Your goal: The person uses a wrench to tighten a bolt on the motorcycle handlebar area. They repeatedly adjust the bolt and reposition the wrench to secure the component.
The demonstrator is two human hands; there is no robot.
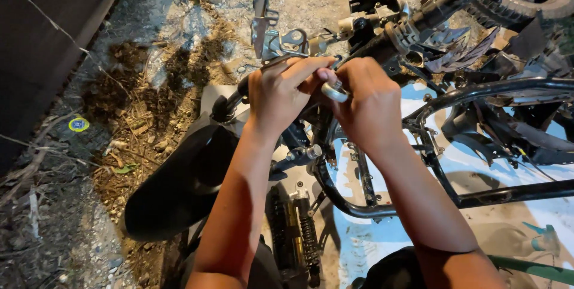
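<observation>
Both hands work at the stripped handlebar of a motorcycle lying on the ground. Left hand point(280, 95) is wrapped closed around the black tubular handlebar point(239, 93), fingers curled over it near the bare metal lever bracket point(286, 43). Right hand point(366, 105) pinches a small silver metal ring-shaped part point(335, 92) between thumb and fingers, right at the bar where the two hands meet; it sits touching the left thumb area.

To do this well: keep the left grip firm so the bar doesn't rotate, keep the ring square to the bar, work with fingertips only, don't let it slip into the frame below.

Edges and room: tight. Black tubular steel frame point(478, 90) runs just right of the right wrist, black plastic front fender point(179, 181) below the left forearm, gold-black coil shock absorbers point(297, 229) between the arms. Sharp bracket edges just above the knuckles. Open room is mostly left, over the gravel and dirt ground point(149, 68); blue and white tarp point(371, 247) lies under the frame.
</observation>
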